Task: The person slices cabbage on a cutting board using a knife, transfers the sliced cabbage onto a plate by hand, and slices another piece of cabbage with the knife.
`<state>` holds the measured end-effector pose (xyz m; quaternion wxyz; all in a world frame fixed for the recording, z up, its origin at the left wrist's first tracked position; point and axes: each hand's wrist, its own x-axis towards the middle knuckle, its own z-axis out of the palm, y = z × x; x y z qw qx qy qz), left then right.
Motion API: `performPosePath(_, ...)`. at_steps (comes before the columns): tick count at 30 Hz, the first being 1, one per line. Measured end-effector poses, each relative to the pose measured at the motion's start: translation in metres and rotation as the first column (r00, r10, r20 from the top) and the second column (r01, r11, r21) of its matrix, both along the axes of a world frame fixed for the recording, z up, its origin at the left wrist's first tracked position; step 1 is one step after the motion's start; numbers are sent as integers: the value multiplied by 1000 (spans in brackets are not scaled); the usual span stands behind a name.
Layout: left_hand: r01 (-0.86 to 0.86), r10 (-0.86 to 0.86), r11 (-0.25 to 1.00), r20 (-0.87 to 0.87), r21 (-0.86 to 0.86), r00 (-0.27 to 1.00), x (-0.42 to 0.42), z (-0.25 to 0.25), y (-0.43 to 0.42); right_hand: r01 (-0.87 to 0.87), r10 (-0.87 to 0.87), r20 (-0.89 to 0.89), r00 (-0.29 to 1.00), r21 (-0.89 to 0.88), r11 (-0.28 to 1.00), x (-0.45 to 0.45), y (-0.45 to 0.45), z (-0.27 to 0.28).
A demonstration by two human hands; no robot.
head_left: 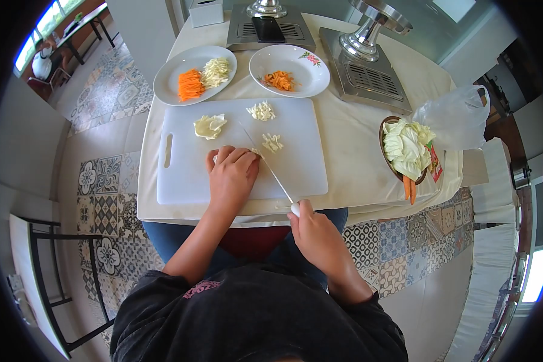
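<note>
My right hand [315, 232] is closed around the white handle of a kitchen knife [276, 175]. The blade slants up and left across the white cutting board [187, 175], right beside my left fingertips. My left hand [232, 175] rests on the board with fingers curled down, pressing on cabbage that they mostly hide; only a pale bit shows at the blade. Two small heaps of cut cabbage [273, 143] and shredded cabbage [261, 110] lie beyond the knife. A loose piece of cabbage leaf [210, 127] sits at the board's upper left.
Behind the board stand an oval plate [166, 78] with carrot and cabbage strips and a flowered plate [317, 75] with carrot shreds. At right, a bowl [384, 145] holds cabbage leaves [406, 148] and carrots [409, 189], near a plastic bag [455, 117]. Metal stands [371, 78] and a phone [268, 29] are farther back.
</note>
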<state>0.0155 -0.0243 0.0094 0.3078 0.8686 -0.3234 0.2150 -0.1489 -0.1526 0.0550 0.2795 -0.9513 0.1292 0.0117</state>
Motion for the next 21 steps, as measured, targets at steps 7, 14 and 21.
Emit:
performPosePath(7,-10,10,1000,-4,8,1000,-1,0,-1,-31,28,-37,999,-62,998,-2,1,9)
performPosePath(14,6,-7,1000,-30,-29,1000,0,-3,-1,-60,54,-165,985,-33,998,-23,-4,21)
performPosePath(21,20,-22,999,-40,-45,999,0,-6,0,-95,89,-142,986,-35,995,8,-5,11)
